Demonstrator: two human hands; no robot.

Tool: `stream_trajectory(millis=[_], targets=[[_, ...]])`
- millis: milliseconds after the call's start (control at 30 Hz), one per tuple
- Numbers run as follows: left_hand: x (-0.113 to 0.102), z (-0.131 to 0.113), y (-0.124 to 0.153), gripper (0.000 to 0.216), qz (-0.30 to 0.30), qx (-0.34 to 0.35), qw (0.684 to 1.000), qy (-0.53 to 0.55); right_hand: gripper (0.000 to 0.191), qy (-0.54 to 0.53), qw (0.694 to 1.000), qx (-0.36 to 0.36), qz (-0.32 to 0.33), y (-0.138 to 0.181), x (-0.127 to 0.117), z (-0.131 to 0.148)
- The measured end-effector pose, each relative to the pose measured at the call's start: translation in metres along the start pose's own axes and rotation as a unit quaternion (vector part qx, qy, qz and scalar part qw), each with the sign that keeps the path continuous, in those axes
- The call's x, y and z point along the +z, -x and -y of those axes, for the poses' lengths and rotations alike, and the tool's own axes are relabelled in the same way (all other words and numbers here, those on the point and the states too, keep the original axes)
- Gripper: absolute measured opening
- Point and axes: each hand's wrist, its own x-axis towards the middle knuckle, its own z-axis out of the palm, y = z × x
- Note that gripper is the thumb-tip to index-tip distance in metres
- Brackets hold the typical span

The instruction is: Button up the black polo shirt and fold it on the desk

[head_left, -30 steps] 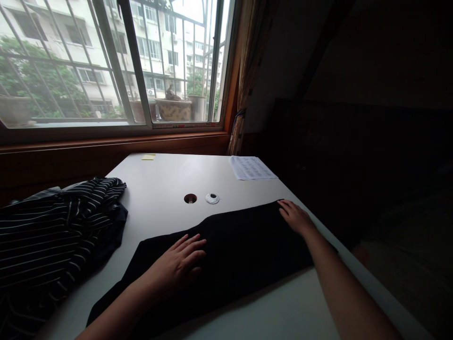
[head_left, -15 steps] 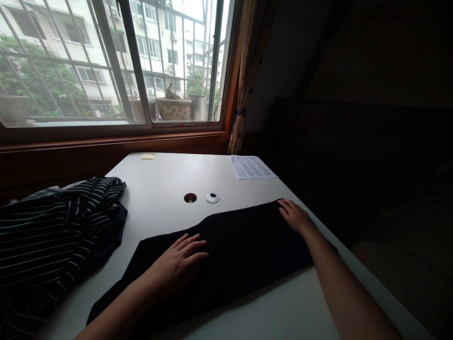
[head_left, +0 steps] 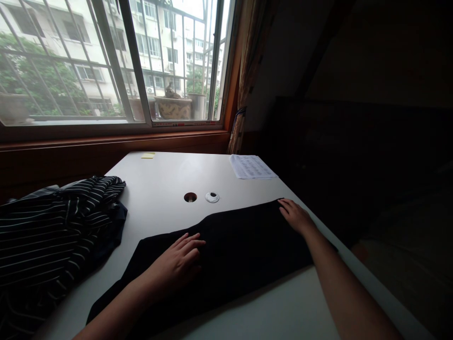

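Note:
A black garment (head_left: 244, 245) lies spread flat across the white table (head_left: 283, 307), its long side running from lower left to upper right. Its exact kind I cannot tell, since the cloth is too dark. My left hand (head_left: 177, 257) rests palm down on its left part, fingers apart, the forefinger a little bent and the thumb hidden. At the far right corner, my right hand (head_left: 295, 215) lies over the edge of the cloth with its fingers stretched out; the thumb does not show.
A heap of black-and-white striped clothing (head_left: 63, 226) covers the table's left side. Printed sheets (head_left: 253, 166) lie at the back right, and a yellow sticky note (head_left: 147, 155) at the back left. A cable hole (head_left: 190, 197) sits beside a round white cap (head_left: 212, 197).
My left hand's forefinger has bent and drawn back slightly. My right hand and the garment look the same as before.

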Motion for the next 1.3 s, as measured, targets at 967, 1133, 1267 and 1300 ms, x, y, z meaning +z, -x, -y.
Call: stream_trajectory(millis=[967,1133,1267,1300], targets=[[-0.028,0.004,0.014,0.02,-0.012,-0.026,0.977,0.21,0.044,-0.024,1.0,0.001,-0.009,0.0,0.002,-0.004],[-0.01,0.013,0.01,0.012,-0.022,-0.006,0.987,0.158,0.044,-0.024,1.0,0.001,-0.009,-0.001,0.004,-0.005],[-0.002,0.015,0.006,0.008,-0.038,0.006,0.991,0.128,0.044,-0.025,1.0,0.003,-0.008,-0.001,0.003,-0.005],[-0.002,0.015,0.006,0.009,-0.044,0.003,0.99,0.131,0.044,-0.025,1.0,0.004,-0.008,-0.001,0.003,-0.004]])
